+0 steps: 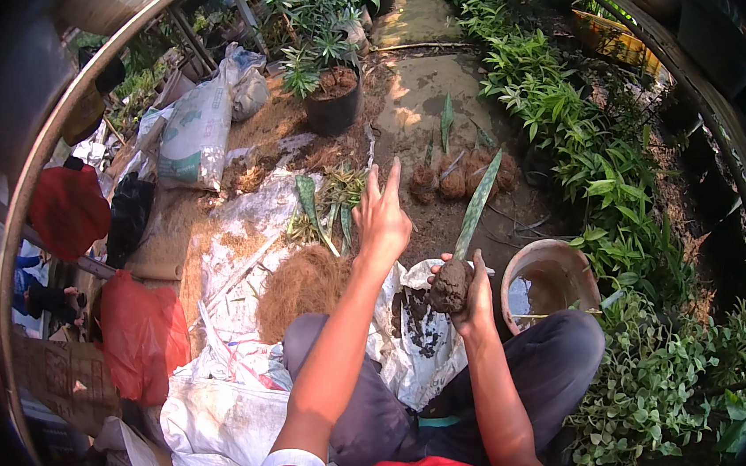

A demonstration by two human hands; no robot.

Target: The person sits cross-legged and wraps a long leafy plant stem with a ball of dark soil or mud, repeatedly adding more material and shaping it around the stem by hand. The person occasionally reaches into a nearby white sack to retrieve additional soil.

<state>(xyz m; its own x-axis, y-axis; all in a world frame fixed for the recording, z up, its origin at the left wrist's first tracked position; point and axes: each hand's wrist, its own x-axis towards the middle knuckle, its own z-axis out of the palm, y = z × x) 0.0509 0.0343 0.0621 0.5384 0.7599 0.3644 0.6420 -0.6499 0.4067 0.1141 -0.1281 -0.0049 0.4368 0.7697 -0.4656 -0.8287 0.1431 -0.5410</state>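
Observation:
My right hand (477, 306) is closed round the dark ball of wet soil (451, 286) at the base of a snake plant leaf (478, 208), which stands up from it. My left hand (382, 219) is raised to the left of the leaf, apart from it, with at least two fingers stretched out and nothing visible in them. Beneath the hands, a white sack (419, 361) with loose dark soil lies by my legs. A heap of brown coconut fibre (304, 293) sits left of my left forearm, with cut snake plant leaves (307, 201) behind it.
A clay-coloured pot (555, 280) with murky water stands by my right knee. Farther off, several fibre-wrapped plants (454, 180) sit on the ground. A potted plant (334, 110), a filled sack (197, 133) and a red plastic bag (145, 324) are leftward; leafy plants (603, 187) line the right.

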